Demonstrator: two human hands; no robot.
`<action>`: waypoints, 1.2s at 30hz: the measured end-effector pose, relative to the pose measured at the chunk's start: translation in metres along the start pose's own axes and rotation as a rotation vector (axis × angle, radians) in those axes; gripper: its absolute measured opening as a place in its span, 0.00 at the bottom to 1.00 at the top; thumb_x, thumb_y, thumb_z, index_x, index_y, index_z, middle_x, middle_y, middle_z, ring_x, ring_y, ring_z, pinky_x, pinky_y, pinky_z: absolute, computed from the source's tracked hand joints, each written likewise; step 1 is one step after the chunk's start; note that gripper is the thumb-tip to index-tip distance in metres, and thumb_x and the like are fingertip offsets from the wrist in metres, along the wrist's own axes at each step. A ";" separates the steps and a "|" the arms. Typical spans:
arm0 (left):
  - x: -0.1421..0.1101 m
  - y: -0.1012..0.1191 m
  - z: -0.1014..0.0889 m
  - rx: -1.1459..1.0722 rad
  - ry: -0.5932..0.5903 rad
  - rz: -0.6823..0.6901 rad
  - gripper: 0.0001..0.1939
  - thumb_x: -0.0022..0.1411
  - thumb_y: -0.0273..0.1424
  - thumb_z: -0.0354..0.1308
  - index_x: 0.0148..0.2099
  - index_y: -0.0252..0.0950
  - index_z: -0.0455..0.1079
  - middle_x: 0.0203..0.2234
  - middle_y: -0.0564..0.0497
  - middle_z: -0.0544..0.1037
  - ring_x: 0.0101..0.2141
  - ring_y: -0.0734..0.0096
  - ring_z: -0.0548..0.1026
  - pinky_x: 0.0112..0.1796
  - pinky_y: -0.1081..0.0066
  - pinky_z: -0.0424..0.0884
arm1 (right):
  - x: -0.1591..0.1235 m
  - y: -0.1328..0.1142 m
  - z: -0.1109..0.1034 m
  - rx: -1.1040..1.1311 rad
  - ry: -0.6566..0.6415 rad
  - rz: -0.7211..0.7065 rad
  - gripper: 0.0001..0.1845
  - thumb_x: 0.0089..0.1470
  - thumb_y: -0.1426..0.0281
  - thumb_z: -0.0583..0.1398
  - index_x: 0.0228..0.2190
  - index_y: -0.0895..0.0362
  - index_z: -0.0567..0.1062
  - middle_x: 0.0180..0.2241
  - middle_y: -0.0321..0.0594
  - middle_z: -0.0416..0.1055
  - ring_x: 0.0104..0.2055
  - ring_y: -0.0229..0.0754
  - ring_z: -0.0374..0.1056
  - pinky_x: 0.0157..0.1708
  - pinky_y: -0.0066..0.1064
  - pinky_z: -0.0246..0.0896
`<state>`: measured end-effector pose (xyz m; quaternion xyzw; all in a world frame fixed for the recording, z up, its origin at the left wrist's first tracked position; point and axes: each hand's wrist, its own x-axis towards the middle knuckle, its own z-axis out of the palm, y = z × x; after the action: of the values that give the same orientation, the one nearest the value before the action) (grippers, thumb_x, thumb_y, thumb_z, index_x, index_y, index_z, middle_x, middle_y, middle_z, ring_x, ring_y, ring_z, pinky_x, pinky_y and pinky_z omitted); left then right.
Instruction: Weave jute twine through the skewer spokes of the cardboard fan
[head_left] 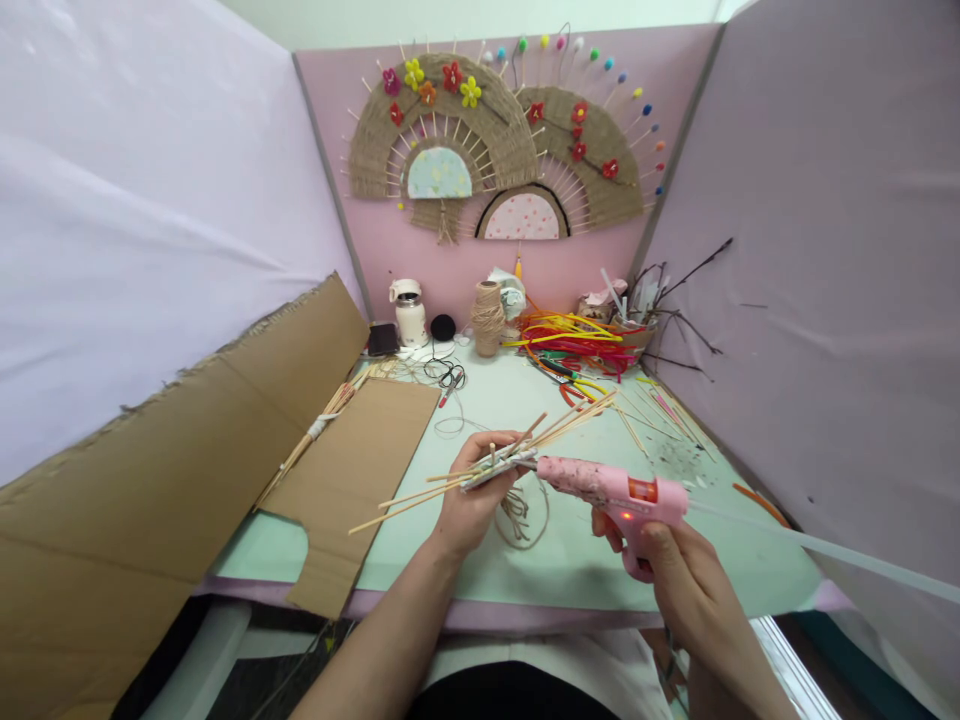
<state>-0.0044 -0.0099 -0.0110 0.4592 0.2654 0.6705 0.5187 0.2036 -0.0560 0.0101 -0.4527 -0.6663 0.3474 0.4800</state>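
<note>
My left hand [474, 508] is closed around a small flat piece with a pale edge [487, 472], from which thin wooden sticks [577, 422] fan out to both sides. My right hand [681, 572] grips a pink hot glue gun [652, 505] by its handle, and an orange light glows on its body. The gun's nozzle [529, 463] points left and is at the edge of the stick piece; whether it touches cannot be made out. From the gun's rear a long translucent glue stick [832, 548] sticks out. Below the left hand hangs a twine tassel [514, 512].
Cardboard sheets [375, 430] lie at the left, with a bundle of sticks [319, 428] on them. Toward the back are a twine spool [487, 318], a white bottle [410, 318], pipe cleaners [581, 335] and pliers [581, 383]. Loose sticks [667, 412] lie right. Woven fans [450, 100] hang behind.
</note>
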 end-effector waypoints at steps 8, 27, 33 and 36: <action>0.000 0.001 0.001 -0.004 0.013 -0.010 0.13 0.54 0.28 0.67 0.44 0.38 0.73 0.46 0.47 0.78 0.47 0.61 0.77 0.49 0.61 0.72 | 0.001 0.000 0.000 -0.016 0.038 -0.010 0.25 0.62 0.53 0.50 0.30 0.57 0.76 0.22 0.37 0.66 0.20 0.36 0.57 0.18 0.27 0.54; -0.001 0.003 0.003 -0.056 0.020 -0.050 0.13 0.55 0.27 0.67 0.43 0.39 0.73 0.46 0.48 0.78 0.50 0.58 0.75 0.51 0.58 0.73 | 0.003 -0.006 -0.004 -0.038 0.033 0.010 0.25 0.63 0.53 0.49 0.29 0.56 0.75 0.22 0.36 0.66 0.20 0.36 0.57 0.19 0.27 0.55; -0.001 0.001 0.002 -0.066 0.015 -0.049 0.14 0.55 0.27 0.67 0.44 0.40 0.73 0.47 0.49 0.78 0.51 0.59 0.75 0.52 0.58 0.72 | 0.003 -0.003 -0.004 -0.029 0.049 0.037 0.24 0.63 0.52 0.49 0.29 0.56 0.74 0.22 0.36 0.65 0.21 0.36 0.57 0.20 0.27 0.55; -0.001 0.001 0.003 -0.075 0.023 -0.045 0.14 0.54 0.26 0.67 0.44 0.39 0.73 0.46 0.49 0.78 0.50 0.60 0.76 0.52 0.57 0.72 | 0.005 -0.002 -0.004 -0.028 0.041 0.027 0.25 0.63 0.51 0.49 0.29 0.56 0.74 0.22 0.35 0.64 0.20 0.35 0.56 0.19 0.27 0.54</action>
<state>-0.0025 -0.0117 -0.0093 0.4256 0.2562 0.6733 0.5477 0.2068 -0.0521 0.0144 -0.4754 -0.6548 0.3352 0.4826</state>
